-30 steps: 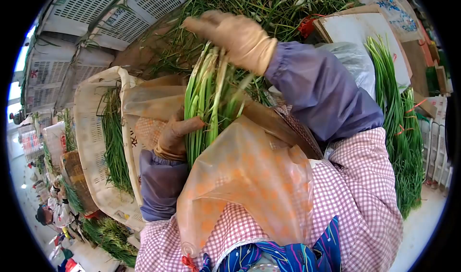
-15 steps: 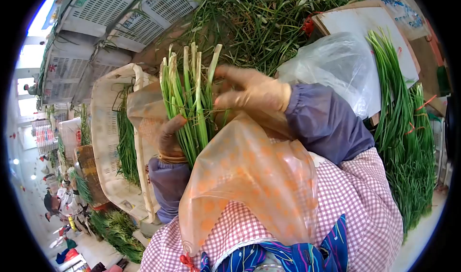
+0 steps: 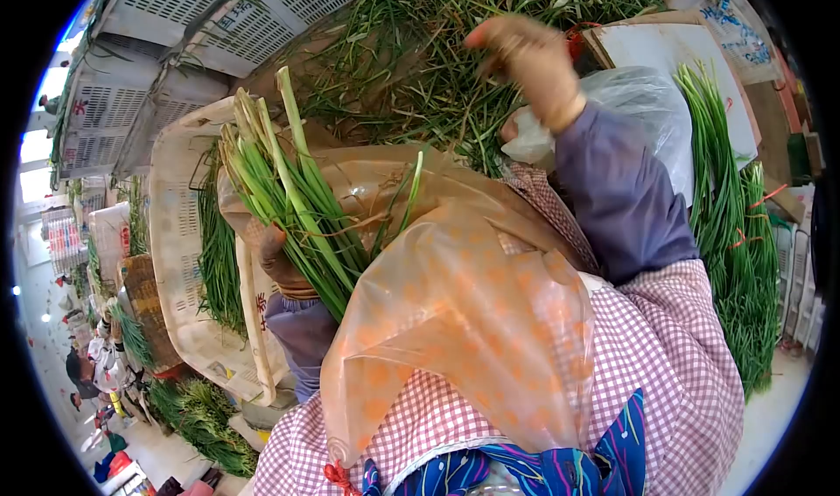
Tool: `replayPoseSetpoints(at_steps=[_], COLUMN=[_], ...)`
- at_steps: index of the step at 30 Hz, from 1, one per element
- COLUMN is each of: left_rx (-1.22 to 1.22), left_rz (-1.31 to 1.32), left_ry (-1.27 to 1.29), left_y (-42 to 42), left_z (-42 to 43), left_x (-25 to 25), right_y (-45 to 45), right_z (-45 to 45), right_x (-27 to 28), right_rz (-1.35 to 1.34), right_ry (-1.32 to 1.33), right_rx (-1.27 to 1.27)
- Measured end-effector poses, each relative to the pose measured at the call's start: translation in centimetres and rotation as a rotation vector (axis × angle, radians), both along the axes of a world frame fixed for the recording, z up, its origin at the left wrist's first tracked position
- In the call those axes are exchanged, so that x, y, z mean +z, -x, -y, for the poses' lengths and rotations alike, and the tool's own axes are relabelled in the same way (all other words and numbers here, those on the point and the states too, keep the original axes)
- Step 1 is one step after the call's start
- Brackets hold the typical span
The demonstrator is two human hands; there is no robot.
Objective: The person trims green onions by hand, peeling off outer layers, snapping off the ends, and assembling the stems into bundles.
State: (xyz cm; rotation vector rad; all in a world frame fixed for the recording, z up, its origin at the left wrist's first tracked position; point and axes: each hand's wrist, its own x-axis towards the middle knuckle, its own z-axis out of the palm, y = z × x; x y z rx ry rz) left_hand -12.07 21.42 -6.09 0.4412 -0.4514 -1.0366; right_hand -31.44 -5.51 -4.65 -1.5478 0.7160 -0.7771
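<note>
My left hand (image 3: 282, 260) is closed round the lower part of a bunch of garlic chives (image 3: 302, 207). Their pale cut ends point up and to the left, and the green leaves run down behind the plastic apron. A few loose stalks (image 3: 411, 190) lie on the plastic to the right of the bunch. My right hand (image 3: 529, 63) is raised away from the bunch, over the heap of leaf scraps (image 3: 420, 76). Motion blurs its bent fingers, so whether anything is between them is unclear. An orange-patterned plastic apron (image 3: 464, 321) covers my lap.
A white plastic crate (image 3: 179, 295) with chives inside stands at my left. Grey slatted crates (image 3: 179, 10) are stacked at the upper left. On the right, tied chive bundles (image 3: 735, 277) lie beside a white board (image 3: 656, 45) and a clear plastic bag (image 3: 639, 102). People work far left.
My right hand has left the bunch and swung up and to the right, over the scraps. My left hand has tilted the chives to the left and lowered them slightly.
</note>
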Motion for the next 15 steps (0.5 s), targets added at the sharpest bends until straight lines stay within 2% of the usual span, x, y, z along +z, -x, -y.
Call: replayPoseSetpoints(at_steps=[1, 3, 4, 6, 7, 8, 9, 10, 11, 13, 14, 15], left_rx=[0.003, -0.036, 0.033, 0.084, 0.087, 0.118, 0.149, 0.062, 0.067, 0.068, 0.067, 0.028], left_rz=[-0.041, -0.09, -0.001, 0.087, 0.079, 0.158, 0.241, 0.148, 0.148, 0.154, 0.152, 0.089], left_ry=[0.031, -0.027, -0.025, 0.007, 0.001, 0.002, 0.003, 0.001, 0.0, -0.127, -0.131, -0.07], left_y=[-0.3, -1.0, -1.5, -1.0, -0.9, -0.9, -0.9, -1.0, -1.3, -2.1, -2.4, -2.5], left_z=[0.0, -0.7, -0.9, -0.4, 0.0, 0.3, 0.4, 0.2, -0.3, -1.7, -1.9, -1.9], left_x=[-0.2, -0.4, -0.7, -0.1, 0.2, 0.4, 0.4, 0.3, -0.1, -0.9, -0.9, -1.0], right_y=[0.1, 1.1, 1.1, 0.4, 0.0, -0.7, -1.5, -2.0, -2.3, -2.5, -2.5, -2.3], right_z=[3.2, 5.7, 4.4, 3.5, 0.1, -1.5, -3.7, -4.5, -5.0, -5.9, -6.3, -6.8], right_x=[-0.7, -1.7, -1.2, -4.4, -2.3, -3.6, -1.4, -2.4, -2.7, -3.6, -4.1, -4.6], right_rz=[-0.022, -1.082, -1.132, -0.438, -0.364, -0.266, -0.345, -0.397, -0.429, -0.332, -0.333, -0.207], right_ry=[-0.07, 0.793, 0.957, 1.067, 0.529, 0.23, -0.316, -0.492, -0.562, -0.792, -0.797, -0.849], right_rx=[-0.161, -0.421, -0.46, -0.213, 0.068, 0.24, 0.363, 0.358, 0.355, 0.524, 0.523, 0.567])
